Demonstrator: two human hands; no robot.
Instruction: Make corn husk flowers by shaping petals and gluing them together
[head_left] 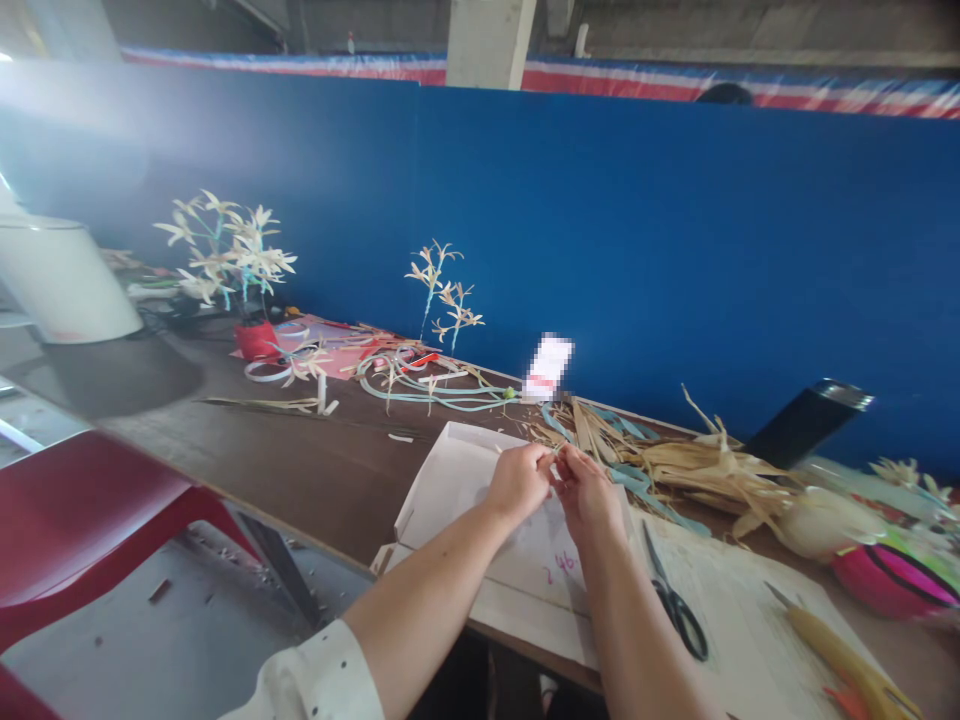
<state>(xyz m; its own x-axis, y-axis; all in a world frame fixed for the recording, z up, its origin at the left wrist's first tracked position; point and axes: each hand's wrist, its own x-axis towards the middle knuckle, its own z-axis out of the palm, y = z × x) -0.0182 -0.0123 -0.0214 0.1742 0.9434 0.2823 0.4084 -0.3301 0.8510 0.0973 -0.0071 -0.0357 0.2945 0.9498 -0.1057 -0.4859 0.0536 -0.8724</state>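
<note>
My left hand point(519, 482) and my right hand point(589, 492) meet fingertip to fingertip above a white cardboard box lid point(450, 480). Both are closed in a pinch; whatever is between the fingers is too small and hidden to make out. Dried corn husks point(660, 465) lie just beyond and right of my right hand, with blue-green strips among them. Black-handled scissors point(675, 600) rest beside my right forearm. Purple handwriting point(561, 568) shows on the cardboard between my arms.
Husk flowers in a red pot point(257, 341) stand at the back left, near a white bucket point(67, 280). Two flower stems point(442, 290) rise before the blue partition point(675, 250). A black flask point(810, 420), pink pouch point(892, 580) and yellow-handled tool point(840, 650) lie right. A red chair point(90, 510) stands left.
</note>
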